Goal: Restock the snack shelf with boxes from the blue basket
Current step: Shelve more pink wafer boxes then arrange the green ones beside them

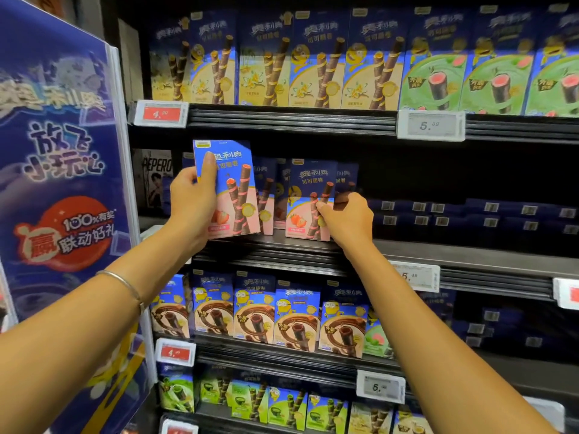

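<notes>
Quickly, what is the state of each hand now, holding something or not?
Left hand: grips the left strawberry box.
Right hand: grips the right strawberry box standing on the shelf.

Left arm and right arm are both reaching forward and up, forearms bare. The left hand is gripping a raised box by its left edge, thumb lying on the front, fingers wrapping behind. A thin bracelet is sitting on the left wrist. The right hand is holding a standing box at its right edge, thumb pressing the front.
</notes>
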`<action>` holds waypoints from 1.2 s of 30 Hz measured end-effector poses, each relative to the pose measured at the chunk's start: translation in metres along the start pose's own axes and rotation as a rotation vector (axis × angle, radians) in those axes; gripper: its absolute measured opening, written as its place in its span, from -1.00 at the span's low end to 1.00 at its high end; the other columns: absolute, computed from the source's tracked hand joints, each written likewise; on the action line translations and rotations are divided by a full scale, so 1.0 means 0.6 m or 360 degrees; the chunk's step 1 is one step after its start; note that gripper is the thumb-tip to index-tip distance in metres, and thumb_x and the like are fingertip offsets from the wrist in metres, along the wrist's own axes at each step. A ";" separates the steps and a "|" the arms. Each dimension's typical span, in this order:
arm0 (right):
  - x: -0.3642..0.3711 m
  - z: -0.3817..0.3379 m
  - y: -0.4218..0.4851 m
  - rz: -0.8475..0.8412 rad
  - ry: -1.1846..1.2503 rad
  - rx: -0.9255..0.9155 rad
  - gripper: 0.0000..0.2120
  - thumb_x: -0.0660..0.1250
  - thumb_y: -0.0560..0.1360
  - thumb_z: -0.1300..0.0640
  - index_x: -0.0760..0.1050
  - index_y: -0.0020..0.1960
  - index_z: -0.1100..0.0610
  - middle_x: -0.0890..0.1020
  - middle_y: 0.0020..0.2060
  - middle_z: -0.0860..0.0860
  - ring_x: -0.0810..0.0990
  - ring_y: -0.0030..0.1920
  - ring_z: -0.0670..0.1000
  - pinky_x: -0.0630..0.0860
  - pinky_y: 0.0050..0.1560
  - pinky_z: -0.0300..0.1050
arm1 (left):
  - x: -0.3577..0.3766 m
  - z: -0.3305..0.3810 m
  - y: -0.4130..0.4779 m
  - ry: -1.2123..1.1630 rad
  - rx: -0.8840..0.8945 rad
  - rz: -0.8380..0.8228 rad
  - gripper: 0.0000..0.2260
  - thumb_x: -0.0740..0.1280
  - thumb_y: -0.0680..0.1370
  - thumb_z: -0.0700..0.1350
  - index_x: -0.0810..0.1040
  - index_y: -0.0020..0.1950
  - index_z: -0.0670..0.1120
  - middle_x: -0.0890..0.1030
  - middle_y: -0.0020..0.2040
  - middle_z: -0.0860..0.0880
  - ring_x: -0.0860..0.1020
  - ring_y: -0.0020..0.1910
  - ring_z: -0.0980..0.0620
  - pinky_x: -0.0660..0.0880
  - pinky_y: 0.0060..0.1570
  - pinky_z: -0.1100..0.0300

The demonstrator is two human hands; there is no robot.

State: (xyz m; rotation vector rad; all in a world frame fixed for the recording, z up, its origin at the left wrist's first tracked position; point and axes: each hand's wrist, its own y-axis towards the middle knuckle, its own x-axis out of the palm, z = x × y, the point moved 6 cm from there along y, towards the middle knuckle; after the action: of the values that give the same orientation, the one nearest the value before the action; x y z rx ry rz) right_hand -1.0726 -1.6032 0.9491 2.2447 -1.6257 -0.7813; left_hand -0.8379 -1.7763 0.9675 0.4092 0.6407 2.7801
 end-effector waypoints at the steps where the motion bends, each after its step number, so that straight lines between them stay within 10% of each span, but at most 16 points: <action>1: 0.005 -0.001 0.001 -0.0003 -0.0015 0.0004 -0.67 0.51 0.46 -0.08 0.52 0.05 0.10 0.65 0.01 0.04 0.63 -0.01 0.07 0.61 0.01 0.08 | -0.001 -0.001 0.001 -0.0003 -0.0005 -0.0008 -0.64 0.26 0.70 0.22 0.47 -0.12 -0.03 0.63 -0.29 0.07 0.54 -0.46 0.13 0.47 -0.48 0.20; 22: 0.000 -0.064 -0.053 -0.0123 0.0317 -0.0273 -0.69 0.43 0.53 -0.11 0.58 0.13 0.08 0.65 -0.05 -0.10 0.63 0.00 -0.13 0.59 0.03 -0.06 | 0.054 -0.004 -0.033 -0.0132 -0.0032 -0.0140 -0.49 0.24 0.71 0.19 0.57 0.18 -0.30 0.71 0.05 -0.24 0.63 -0.09 -0.09 0.57 -0.09 0.00; 26: 0.009 -0.087 -0.090 -0.0519 0.0340 -0.0338 -0.62 0.49 0.49 -0.05 0.52 0.21 0.09 0.69 -0.08 -0.08 0.66 -0.02 -0.13 0.61 0.02 -0.11 | 0.097 0.007 -0.057 -0.0152 0.0026 -0.0181 -0.55 0.25 0.73 0.14 0.60 0.13 -0.27 0.72 -0.06 -0.11 0.64 -0.18 0.06 0.58 -0.23 0.19; 31: -0.026 -0.070 -0.083 -0.0492 0.0373 -0.0270 -0.64 0.52 0.48 0.13 0.51 0.22 0.13 0.70 -0.02 0.01 0.71 0.00 0.03 0.66 0.06 0.15 | 0.148 0.012 -0.082 -0.0201 0.0055 -0.0319 -0.56 0.23 0.73 0.14 0.60 0.10 -0.25 0.75 -0.05 -0.12 0.65 -0.15 0.04 0.58 -0.14 0.09; 34: -0.054 -0.044 -0.063 -0.0432 0.0351 -0.0261 -0.72 0.52 0.47 0.19 0.55 0.14 0.08 0.70 -0.06 -0.02 0.69 -0.03 -0.05 0.66 0.02 0.02 | 0.160 0.011 -0.081 -0.0135 0.0088 -0.0317 -0.68 0.25 0.72 0.16 0.52 -0.03 -0.07 0.60 -0.28 0.13 0.55 -0.33 0.26 0.48 -0.29 0.31; 36: -0.075 -0.023 -0.048 -0.0367 0.0335 -0.0214 -0.76 0.51 0.47 0.19 0.54 0.06 -0.02 0.69 -0.09 -0.06 0.69 -0.06 -0.09 0.66 -0.04 -0.02 | 0.143 0.013 -0.073 -0.0018 0.0239 -0.0255 -0.70 0.34 0.69 0.10 0.54 0.16 -0.14 0.63 -0.08 0.06 0.58 -0.18 0.30 0.52 -0.12 0.30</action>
State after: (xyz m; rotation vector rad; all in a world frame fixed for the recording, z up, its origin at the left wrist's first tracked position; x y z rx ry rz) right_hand -1.0523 -1.5527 0.9583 2.3527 -1.2005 -0.6587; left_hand -0.9066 -1.7088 0.9727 0.3849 0.8442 2.5863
